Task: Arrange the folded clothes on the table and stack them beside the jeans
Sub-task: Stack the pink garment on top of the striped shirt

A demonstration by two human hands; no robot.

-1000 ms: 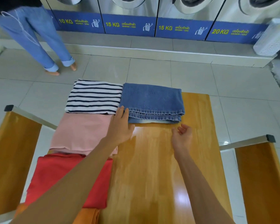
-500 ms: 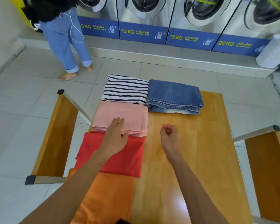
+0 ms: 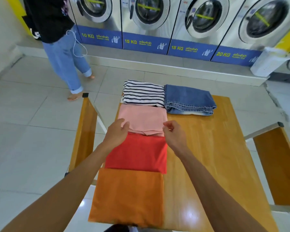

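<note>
Pulling back from the jeans (image 3: 189,99): left hand (image 3: 116,133), a second ago at the denim edge, now sits loosely open at the pink fold's (image 3: 141,119) near-left corner; right hand (image 3: 174,133) half-curled at its right corner, holding nothing. Likely pink goes next. Count: one striped (image 3: 144,93), one pink, one red (image 3: 137,152), one orange (image 3: 127,196), one jeans, on the wooden table (image 3: 216,156).

Self-service laundromat, row of front-loading washing machines (image 3: 147,15) beyond the hands, blue weight labels (image 3: 137,42) marked 10, 15, 20 KG, white laundry basket (image 3: 268,61), tiled floor (image 3: 32,118)
</note>
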